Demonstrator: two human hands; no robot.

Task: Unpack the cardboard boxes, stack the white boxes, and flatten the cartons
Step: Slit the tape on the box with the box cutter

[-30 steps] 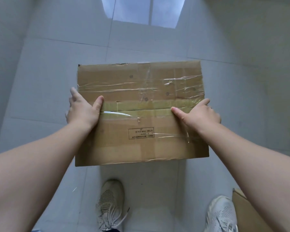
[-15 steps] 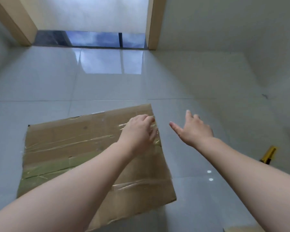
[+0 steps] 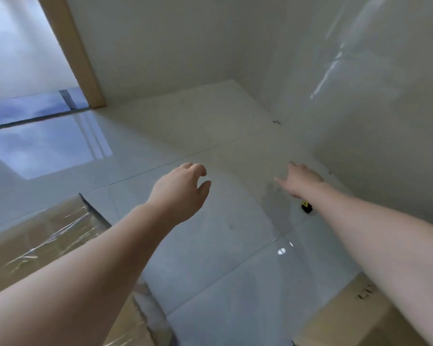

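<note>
A glossy pale tiled floor runs to a corner where two white walls meet, and a wooden door frame stands at the far left with daylight mirrored on the tiles in front of it. The middle of the floor, from the door frame to the corner, lies open between the two outstretched arms.

At the lower left a flattened cardboard carton, streaked with clear tape, lies low over the floor; its far corner points toward the middle of the room, and the left forearm crosses over its near part. Whether it rests fully on the tiles I cannot tell. At the lower right the edge of another cardboard box shows, with dark printing on it too blurred to read.

The left hand hovers over bare floor, fingers loosely curled and holding nothing, beyond the carton's far corner and apart from it. The right hand reaches toward the corner with fingers spread, also holding nothing. Just beside the right forearm, on the floor, lies a small yellow and black tool, partly hidden.
</note>
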